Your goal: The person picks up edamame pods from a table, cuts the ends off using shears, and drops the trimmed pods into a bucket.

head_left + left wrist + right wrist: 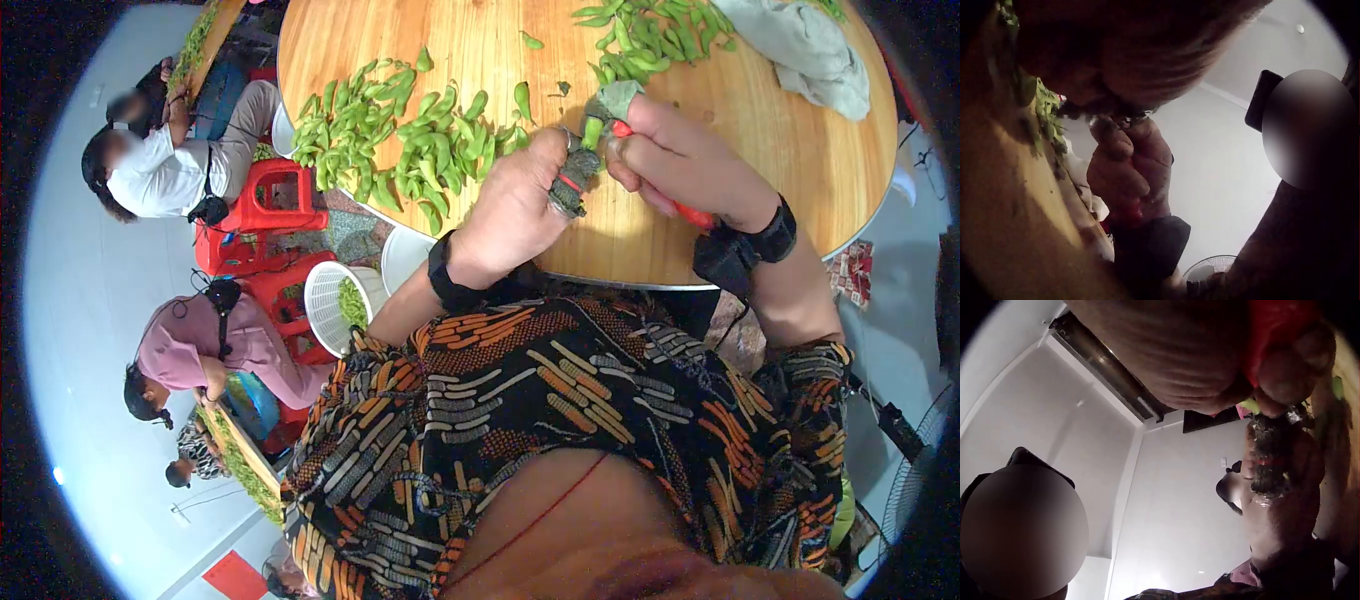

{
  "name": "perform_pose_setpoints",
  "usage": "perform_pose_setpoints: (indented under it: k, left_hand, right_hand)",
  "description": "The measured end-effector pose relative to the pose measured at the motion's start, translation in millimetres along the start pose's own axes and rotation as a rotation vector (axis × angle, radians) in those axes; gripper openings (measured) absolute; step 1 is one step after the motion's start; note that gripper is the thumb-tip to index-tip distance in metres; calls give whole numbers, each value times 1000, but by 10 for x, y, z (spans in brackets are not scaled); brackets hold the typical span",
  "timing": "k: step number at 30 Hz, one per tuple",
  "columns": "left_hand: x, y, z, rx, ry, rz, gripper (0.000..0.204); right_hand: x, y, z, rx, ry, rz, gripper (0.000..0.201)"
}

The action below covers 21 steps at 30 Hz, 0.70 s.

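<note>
At the near edge of the round wooden table (760,140), my two hands meet over a green bean pod (592,131). My left hand (560,175), its fingers bound in dark tape (570,190), pinches the pod's lower end. My right hand (640,150) is curled round a red-handled tool (692,213), its working end hidden at the pod. The left wrist view shows the right hand (1129,169) fisted on the red handle (1125,215). In the right wrist view, the taped fingers (1269,462) sit below the red handle (1272,331).
A big pile of green pods (400,140) lies on the table's left and another pile (650,35) at the back beside a grey cloth (800,45). A white basket (335,300) and red stools (275,195) stand left of me. Other people sit there at long boards.
</note>
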State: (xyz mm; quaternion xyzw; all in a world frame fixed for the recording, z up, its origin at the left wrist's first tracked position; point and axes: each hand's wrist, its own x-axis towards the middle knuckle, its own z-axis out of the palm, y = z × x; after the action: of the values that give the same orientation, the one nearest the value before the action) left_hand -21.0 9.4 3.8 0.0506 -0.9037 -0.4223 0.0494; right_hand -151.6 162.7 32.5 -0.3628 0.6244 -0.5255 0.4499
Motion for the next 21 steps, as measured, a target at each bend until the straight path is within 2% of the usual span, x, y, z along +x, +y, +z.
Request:
perform_pose_setpoints:
  k: [3, 4, 5, 6, 7, 8, 9, 10, 12, 13, 15, 16, 18, 19, 21]
  left_hand:
    - [2, -31, 33, 27, -9, -3, 7]
    - [15, -133, 91, -192, 0, 78, 8]
    - [37, -138, 100, -410, 10, 159, 8]
    - [21, -122, 78, -408, 7, 158, 8]
    - [-8, -79, 29, -936, -109, -84, 8]
    - [-23, -42, -15, -1454, -228, -346, 8]
    - [-39, -95, -11, -1570, -360, -312, 7]
    - [-36, -69, -40, -1568, -364, -314, 7]
    - [-23, 4, -100, -1110, -274, -399, 9]
    - [-20, -29, -107, -1108, -273, -398, 9]
    - [7, -101, -130, -514, -50, -57, 10]
    - [10, -98, -161, -512, -50, -63, 10]
    - [29, 11, -250, -540, -114, -215, 11]
    - [44, 0, -224, -496, -124, -180, 12]
    - [75, -42, -156, -501, -147, -139, 14]
  right_hand:
    - [23, 25, 23, 22, -20, 48, 11]
    - [31, 26, 23, 25, -19, 47, 11]
    - [39, 20, 18, 144, -52, 92, 11]
    - [41, 15, 13, 265, -86, 136, 14]
    - [34, -5, 1, 268, -86, 135, 14]
    - [25, -34, -14, 396, -124, 165, 14]
    - [19, -48, -20, 524, -161, 193, 14]
    - [22, -48, -8, 527, -158, 190, 14]
    - [45, -42, 19, 375, -22, 206, 12]
    - [49, -33, 14, 375, -22, 204, 12]
    - [61, -1, 7, -10, 56, 99, 11]
    - [73, 48, 31, -5, 52, 99, 11]
    - [95, 154, 110, -646, 224, -388, 13]
    - [98, 158, 134, -644, 222, -391, 13]
    - [80, 157, 160, -677, 189, -511, 16]
